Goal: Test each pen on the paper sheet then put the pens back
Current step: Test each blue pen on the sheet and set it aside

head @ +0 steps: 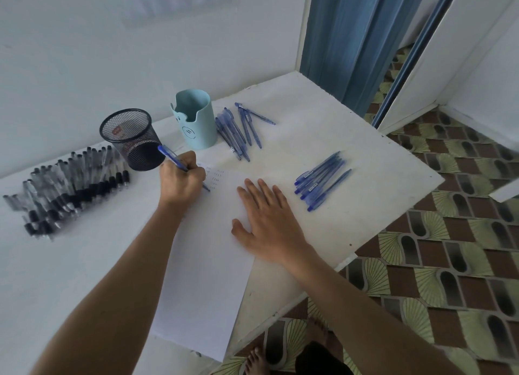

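L hand (181, 179) gripping slim blue pen (171, 156), tip touching smooth white sheet (202, 276) | R hand (266, 220) lying flat on sheet, fingers straight | loose blue pens (320, 183) lying in 2 bunches on matte tabletop (351, 138) | black mesh cup (132, 138) & smooth teal cup (196, 121) standing behind sheet | clear black-tipped pens (70, 183) fanning out at left
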Demonstrator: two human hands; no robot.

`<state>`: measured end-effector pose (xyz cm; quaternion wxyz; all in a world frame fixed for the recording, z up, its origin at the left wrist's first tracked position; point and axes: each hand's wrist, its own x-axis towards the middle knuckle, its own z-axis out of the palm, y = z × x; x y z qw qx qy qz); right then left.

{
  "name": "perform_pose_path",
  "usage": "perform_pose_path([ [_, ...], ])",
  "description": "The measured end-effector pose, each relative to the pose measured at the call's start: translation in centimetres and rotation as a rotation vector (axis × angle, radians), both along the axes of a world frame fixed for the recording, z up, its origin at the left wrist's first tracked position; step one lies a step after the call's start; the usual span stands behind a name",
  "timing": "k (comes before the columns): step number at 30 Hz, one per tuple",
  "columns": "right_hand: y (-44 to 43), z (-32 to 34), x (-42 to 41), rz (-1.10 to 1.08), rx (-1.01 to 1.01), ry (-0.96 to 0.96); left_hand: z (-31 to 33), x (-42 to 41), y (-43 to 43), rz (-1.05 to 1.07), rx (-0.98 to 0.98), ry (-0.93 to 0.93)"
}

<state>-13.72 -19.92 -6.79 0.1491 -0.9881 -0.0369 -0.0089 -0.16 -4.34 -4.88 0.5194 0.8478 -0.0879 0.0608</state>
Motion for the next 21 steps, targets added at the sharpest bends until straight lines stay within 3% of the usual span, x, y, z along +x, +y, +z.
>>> perform_pose_path([
  [16,-0.09,0.03,-0.05,0.001,0.019,-0.005,-0.01,-0.43,-0.04,0.006,0.045,-0.001],
  [21,-0.12,0.20,-0.12,0.000,0.026,-0.002,0.39,-0.19,0.42,0.176,-0.116,-0.011],
])
